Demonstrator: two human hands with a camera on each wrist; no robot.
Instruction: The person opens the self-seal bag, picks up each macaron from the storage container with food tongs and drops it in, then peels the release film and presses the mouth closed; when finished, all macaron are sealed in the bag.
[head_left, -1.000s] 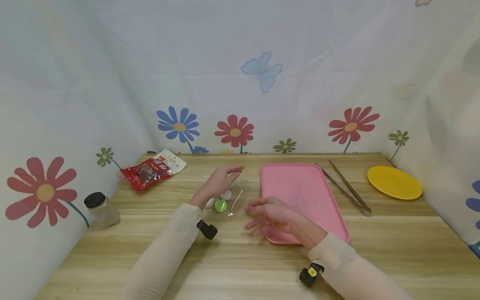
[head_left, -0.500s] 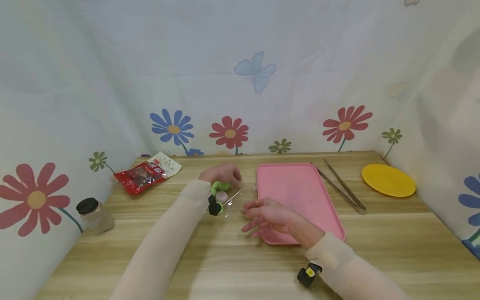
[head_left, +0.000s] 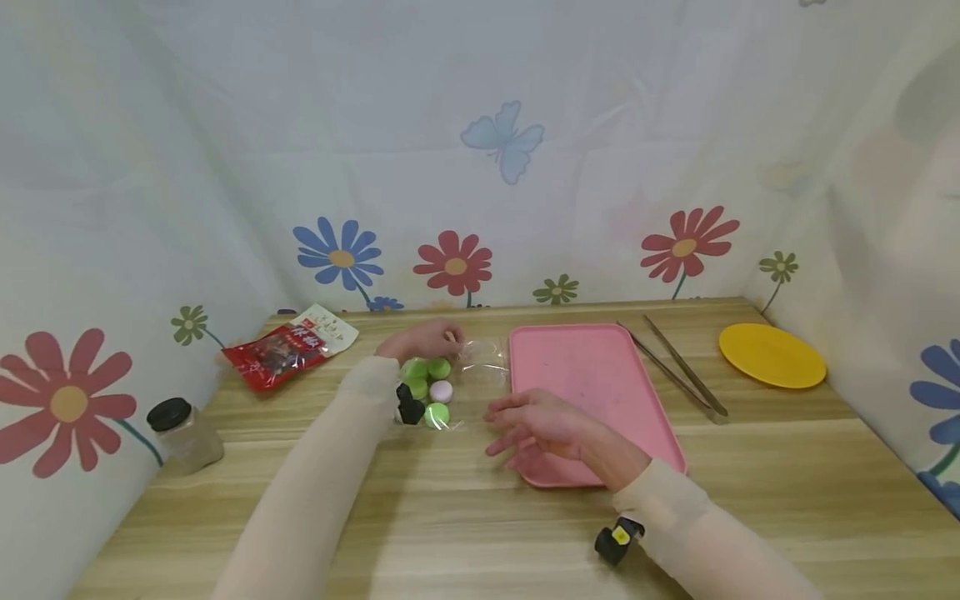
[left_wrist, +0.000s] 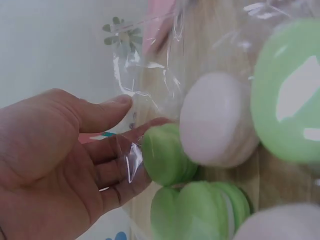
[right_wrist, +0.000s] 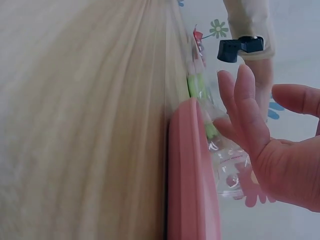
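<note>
A clear plastic bag (head_left: 480, 379) holding several green macarons (head_left: 437, 415) and pale pink ones (head_left: 441, 392) lies on the table, left of the pink tray (head_left: 577, 358). My left hand (head_left: 425, 342) is at the bag's far edge. In the left wrist view, the thumb of that hand (left_wrist: 65, 155) is apart from the fingers, whose tips reach behind the clear film beside a green macaron (left_wrist: 167, 155). My right hand (head_left: 543, 425) hovers over the tray's near left side, fingers spread loosely toward the bag and holding nothing; the right wrist view shows the same hand (right_wrist: 280, 155) above the rim.
Metal tongs (head_left: 682, 375) lie right of the tray, with a yellow plate (head_left: 772, 356) farther right. At the back left is a red snack packet (head_left: 288, 350). A jar with a black lid (head_left: 187, 437) stands at the left edge, by the flowered curtain (head_left: 150, 250).
My left hand swept down over the bag, then shifted left to its far edge, so the macarons show more fully. My right hand stays nearly still. The head view has turned slightly right.
</note>
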